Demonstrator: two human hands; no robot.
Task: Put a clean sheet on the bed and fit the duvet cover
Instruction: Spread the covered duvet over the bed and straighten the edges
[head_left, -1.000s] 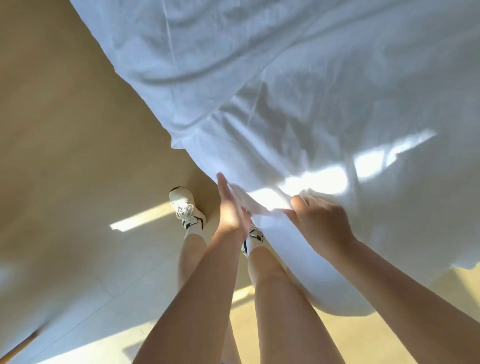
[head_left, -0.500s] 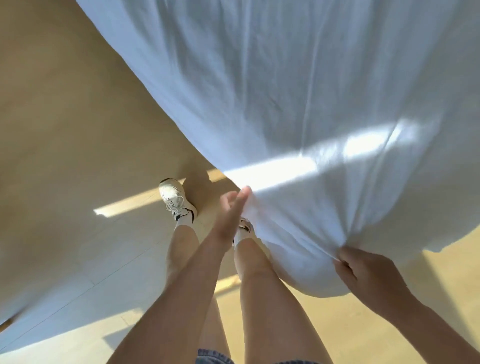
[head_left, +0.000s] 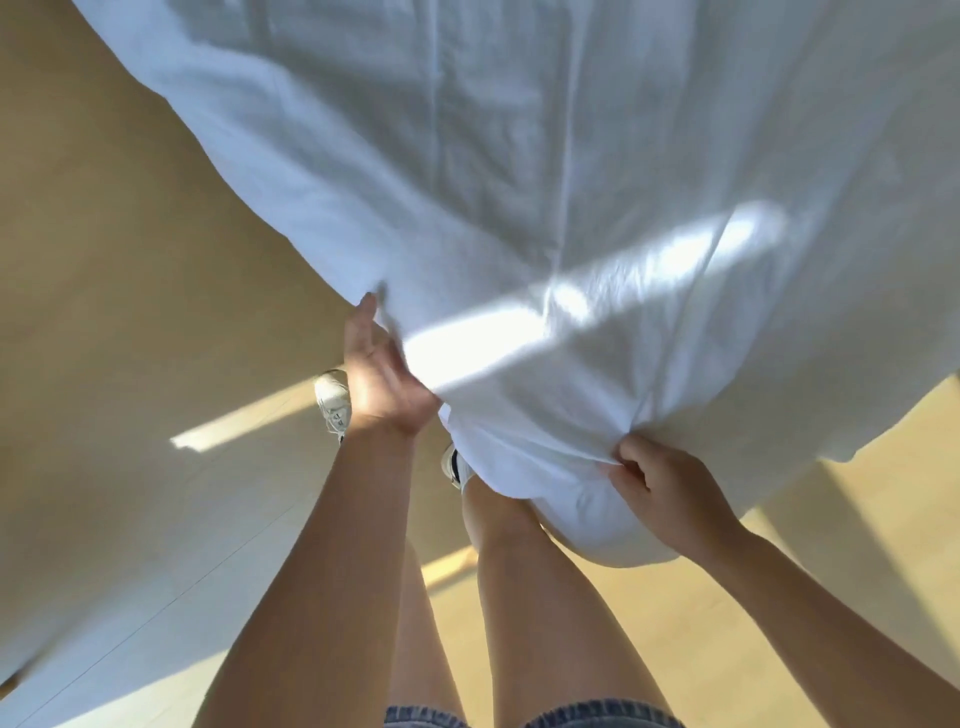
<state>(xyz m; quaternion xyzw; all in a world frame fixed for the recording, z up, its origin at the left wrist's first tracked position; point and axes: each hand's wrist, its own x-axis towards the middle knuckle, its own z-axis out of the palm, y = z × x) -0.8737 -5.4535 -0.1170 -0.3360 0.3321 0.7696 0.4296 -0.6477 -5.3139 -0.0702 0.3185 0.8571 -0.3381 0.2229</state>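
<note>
White crinkly cotton sheet (head_left: 519, 182) runs lengthwise straight ahead; right hand (head_left: 670, 493) pinches a fold at its near end, left hand (head_left: 384, 374) is flat, fingers straight, against its left edge.

White sheet (head_left: 519, 156), tan floor (head_left: 104, 260), white sneaker (head_left: 332, 400), blue denim shorts (head_left: 597, 717)

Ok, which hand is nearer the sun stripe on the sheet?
Left. The left hand is at the left end of the sun stripe; the right hand grips the sheet lower right.
</note>
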